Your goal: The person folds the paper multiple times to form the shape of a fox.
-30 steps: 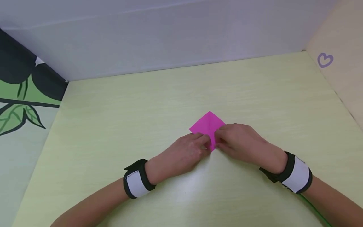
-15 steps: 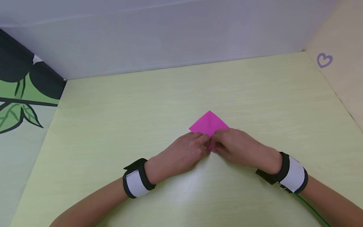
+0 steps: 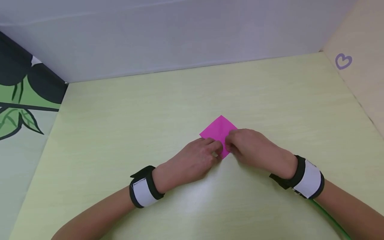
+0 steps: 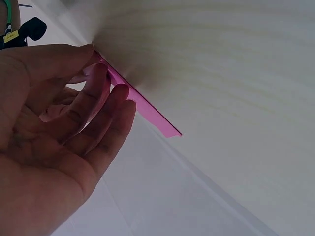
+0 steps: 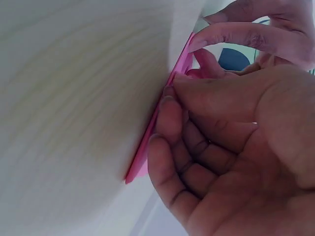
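Observation:
A small square of pink origami paper (image 3: pixel 219 127) lies on the table with one corner pointing away, a faint crease down its middle. My left hand (image 3: pixel 196 160) holds its near left side with bent fingers, the thumb close to the near corner. Opposite it, my right hand (image 3: pixel 256 148) pinches the right side of the paper between thumb and curled fingers. The left wrist view shows the paper (image 4: pixel 152 114) edge-on, low against the table under the fingertips. In the right wrist view the thumb tip rests on the paper (image 5: pixel 140 160). Both hands cover the paper's lower part.
The pale wooden table (image 3: pixel 135 116) meets a whitish back wall (image 3: pixel 180 36). At the right stands a beige panel (image 3: pixel 366 86) with a purple heart (image 3: pixel 343 61). A leaf-patterned panel (image 3: pixel 27 90) is at the left. A green cable (image 3: pixel 330 218) runs beside the right forearm.
My right hand slid left toward the left hand along the paper, then moved back slightly right and away, uncovering the near right edge. The left hand stays almost in place.

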